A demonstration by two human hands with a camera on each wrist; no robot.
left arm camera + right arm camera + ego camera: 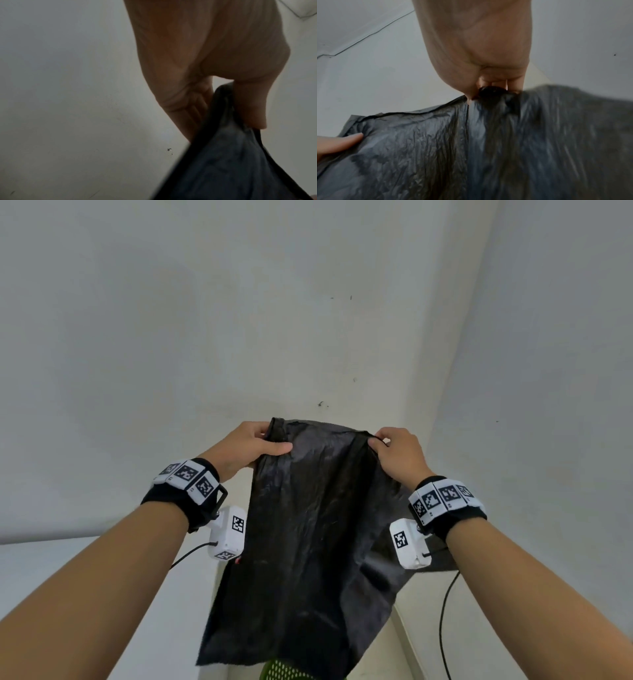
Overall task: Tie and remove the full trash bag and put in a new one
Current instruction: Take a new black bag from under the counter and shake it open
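A flat, empty black trash bag (308, 529) hangs in front of me, held up by its top edge. My left hand (263, 443) pinches the bag's upper left corner between thumb and fingers. My right hand (378, 441) pinches the upper right corner. In the left wrist view the left hand (228, 108) has the thumb on one side of the black plastic (231, 162) and the fingers on the other. In the right wrist view the right hand (481, 93) grips a bunched bit of the bag (436, 148), and the left thumb (342, 140) shows at the far corner. The green bin's rim (284, 671) peeks out below the bag.
Pale walls meet in a corner (428, 422) straight ahead. A white ledge or surface (102, 559) runs along the left. Black cables (443, 618) hang from the wrist cameras.
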